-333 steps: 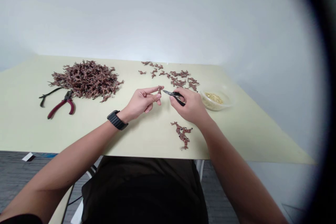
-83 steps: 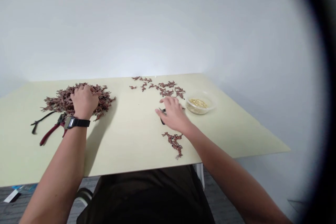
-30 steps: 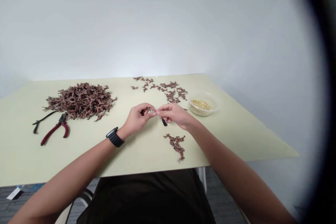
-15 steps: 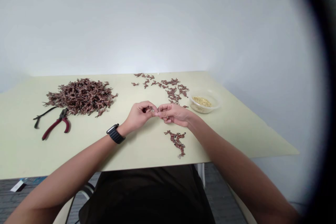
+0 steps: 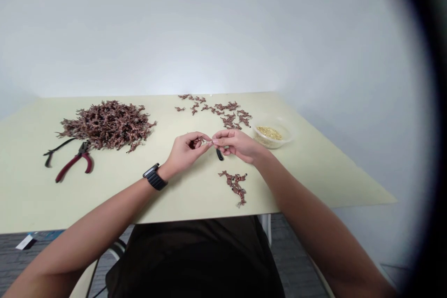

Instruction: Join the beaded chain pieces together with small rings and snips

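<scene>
My left hand [image 5: 187, 152], with a black watch [image 5: 154, 177] on its wrist, is closed around a small brown animal figurine [image 5: 197, 142], which shows partly between the fingers. The fingertips of my right hand [image 5: 237, 143] pinch together right against my left fingertips; whatever is between them is too small to make out. Just under the right fingers a short black rounded piece [image 5: 220, 154] sticks out; I cannot tell if it is held or lies on the table. Several more brown figurines [image 5: 236, 187] lie in a little group in front of my right hand.
A large heap of brown figurines [image 5: 108, 125] covers the table's left side. Red-handled pliers [image 5: 73, 164] and a black-handled tool [image 5: 49, 158] lie before it. Loose figurines [image 5: 228, 121] are scattered at the back. A clear bowl [image 5: 288, 137] with small gold pieces [image 5: 268, 132] stands right.
Both hands have shifted slightly up, fingertips still together. The black piece now shows below my right fingers, where it was not visible before.
</scene>
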A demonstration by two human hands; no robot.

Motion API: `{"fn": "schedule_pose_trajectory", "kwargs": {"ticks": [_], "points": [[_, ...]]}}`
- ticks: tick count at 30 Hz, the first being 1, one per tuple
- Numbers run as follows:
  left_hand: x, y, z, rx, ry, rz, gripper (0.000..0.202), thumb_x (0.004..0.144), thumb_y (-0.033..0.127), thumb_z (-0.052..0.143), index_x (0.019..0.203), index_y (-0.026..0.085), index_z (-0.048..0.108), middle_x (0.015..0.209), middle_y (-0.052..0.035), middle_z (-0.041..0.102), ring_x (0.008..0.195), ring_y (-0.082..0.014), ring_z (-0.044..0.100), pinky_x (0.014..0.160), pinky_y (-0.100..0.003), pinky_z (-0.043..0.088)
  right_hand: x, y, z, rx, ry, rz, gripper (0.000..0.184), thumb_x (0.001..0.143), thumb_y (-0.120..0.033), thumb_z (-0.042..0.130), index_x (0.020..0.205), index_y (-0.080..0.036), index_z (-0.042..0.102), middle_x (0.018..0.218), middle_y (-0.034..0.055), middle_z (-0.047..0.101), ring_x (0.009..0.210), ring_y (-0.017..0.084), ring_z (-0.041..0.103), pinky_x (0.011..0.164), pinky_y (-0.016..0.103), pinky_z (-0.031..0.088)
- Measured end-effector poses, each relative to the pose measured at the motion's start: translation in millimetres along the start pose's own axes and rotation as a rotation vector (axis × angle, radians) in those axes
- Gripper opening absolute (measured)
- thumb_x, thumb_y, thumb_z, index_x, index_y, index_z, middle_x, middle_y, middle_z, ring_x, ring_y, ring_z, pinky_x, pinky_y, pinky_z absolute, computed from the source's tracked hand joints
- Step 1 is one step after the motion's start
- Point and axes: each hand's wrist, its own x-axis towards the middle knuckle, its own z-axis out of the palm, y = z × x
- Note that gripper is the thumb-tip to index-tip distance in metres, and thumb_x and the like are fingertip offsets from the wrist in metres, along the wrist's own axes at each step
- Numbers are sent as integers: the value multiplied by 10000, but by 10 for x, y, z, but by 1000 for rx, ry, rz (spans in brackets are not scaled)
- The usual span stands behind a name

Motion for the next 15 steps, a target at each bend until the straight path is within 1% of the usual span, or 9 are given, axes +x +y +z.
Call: {"fn": "schedule_pose_trajectory", "kwargs": {"ticks": [2, 5, 9, 13, 15], "points": [[-4, 5, -1, 12, 5, 10, 321, 908, 492, 737, 1004, 190, 785, 645, 32, 429, 607, -109, 361, 578, -263, 308, -5, -11, 3, 0, 1, 11, 291, 724, -355, 905, 889, -167, 758, 823, 26, 649, 662, 97, 495, 536, 249, 355], [-10, 17, -7, 6, 2, 12, 301, 907, 472, 738, 991, 188, 790, 638, 33, 436, 604, -107, 356, 576, -263, 310, 1, 0, -4, 20, -31, 35, 282, 731, -352, 903, 890, -165, 763, 806, 20, 634, 659, 96, 491, 532, 247, 359], [-10, 29, -24, -11, -16, 2, 293, 901, 458, 743, 978, 181, 798, 622, 33, 448, 592, -104, 358, 568, -258, 318, 26, 51, -12, 54, -66, 50, 296, 707, -342, 923, 887, -164, 769, 818, 26, 633, 665, 94, 493, 523, 230, 369], [-4, 17, -37, 82, -6, 24, 251, 914, 414, 723, 951, 182, 810, 609, 27, 490, 588, -104, 391, 569, -254, 332, 44, 87, 12, 4, 16, 36, 306, 711, -370, 924, 891, -163, 789, 862, 60, 672, 686, 108, 509, 519, 229, 403], [-3, 4, -38, 175, 21, 62, 206, 916, 368, 716, 945, 189, 816, 623, 20, 554, 591, -105, 435, 579, -253, 350, 47, 92, 34, -18, 55, 29, 303, 734, -395, 907, 894, -162, 798, 893, 81, 701, 697, 116, 519, 517, 236, 415]]}}
